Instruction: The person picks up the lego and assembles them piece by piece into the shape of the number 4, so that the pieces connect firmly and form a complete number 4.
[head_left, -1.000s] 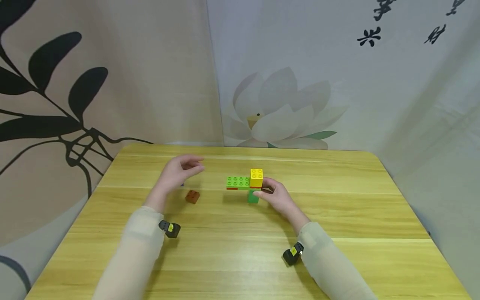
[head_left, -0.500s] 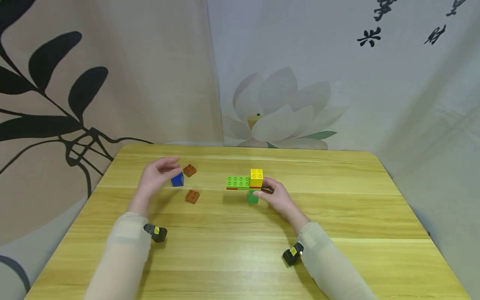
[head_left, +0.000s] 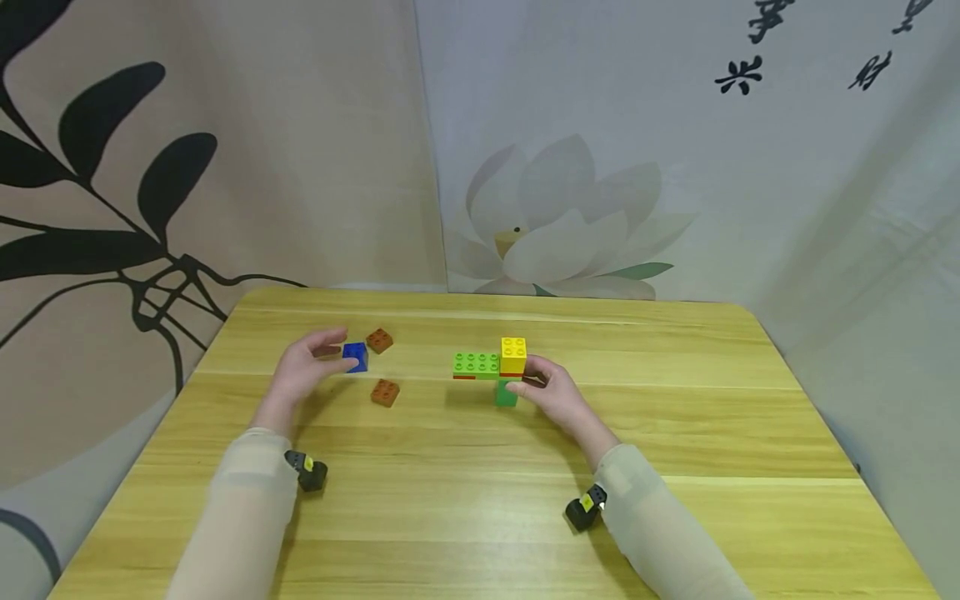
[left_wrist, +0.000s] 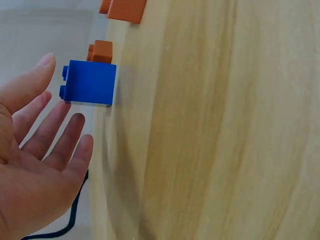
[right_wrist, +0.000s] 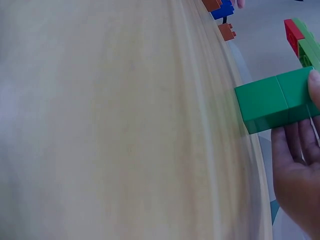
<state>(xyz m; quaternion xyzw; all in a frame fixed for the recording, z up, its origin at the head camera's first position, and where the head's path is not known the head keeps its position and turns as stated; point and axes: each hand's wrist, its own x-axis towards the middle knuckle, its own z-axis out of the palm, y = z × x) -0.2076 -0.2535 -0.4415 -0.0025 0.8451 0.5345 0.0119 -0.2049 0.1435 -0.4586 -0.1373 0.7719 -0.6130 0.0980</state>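
My left hand (head_left: 306, 364) is at the blue toy brick (head_left: 358, 356) on the left of the table, thumb and fingers spread at its studded top. In the left wrist view the fingers (left_wrist: 65, 142) are relaxed and not closed round it. My right hand (head_left: 558, 396) holds a toy brick structure, its thumb on the stacked green bricks (right_wrist: 267, 102) at the base and its fingers on the far side. Above the green base, a lime brick (head_left: 477, 364) juts left, and a yellow brick (head_left: 513, 355) sits on top. Thin red edges (head_left: 464, 377) show beneath them.
Two orange-brown bricks lie near the blue one: one brown brick (head_left: 379, 340) behind it, another brown brick (head_left: 385, 392) in front. The wooden table (head_left: 480, 508) ends at the printed curtain (head_left: 337, 167) behind.
My left hand has moved left and down to the blue brick, uncovering it and the rear brown brick. My right hand stays on the structure.
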